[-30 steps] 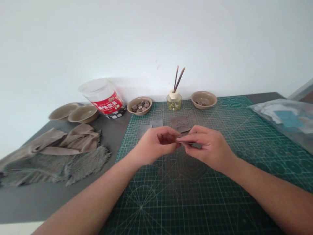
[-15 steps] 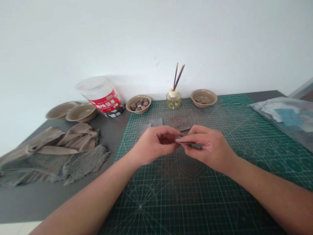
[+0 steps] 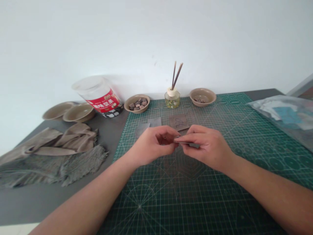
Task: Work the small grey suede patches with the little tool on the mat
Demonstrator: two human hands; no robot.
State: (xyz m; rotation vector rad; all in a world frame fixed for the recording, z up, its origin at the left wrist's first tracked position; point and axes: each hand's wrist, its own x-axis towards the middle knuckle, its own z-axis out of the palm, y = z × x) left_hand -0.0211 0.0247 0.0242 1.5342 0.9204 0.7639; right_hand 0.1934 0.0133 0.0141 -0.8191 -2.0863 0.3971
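Note:
Over the cutting mat [image 3: 171,202], my two hands meet at the fingertips. My right hand [image 3: 211,147] pinches a thin flat piece of sandpaper [image 3: 183,142], seen nearly edge-on. Closed in a pinch, my left hand [image 3: 153,145] has its thumb and fingertips at the sandpaper's left end; whatever small thing they grip is hidden. Just beyond the hands lies a brown square sheet [image 3: 179,122] with dark handwritten marks. Two grey sheets [image 3: 154,122] lie to its left, partly behind my left hand.
Small brownish stones fill a bowl [image 3: 137,110] at the back; another bowl [image 3: 202,103] holds a few. Between them stands a reed diffuser [image 3: 172,99]. At left are a plastic jar [image 3: 104,101], two bowls [image 3: 79,113] and a crumpled cloth [image 3: 80,163]. A plastic bag [image 3: 288,112] lies right.
The view has shifted slightly, so things appear a little further left. Both hands keep nearly the same pose and grip.

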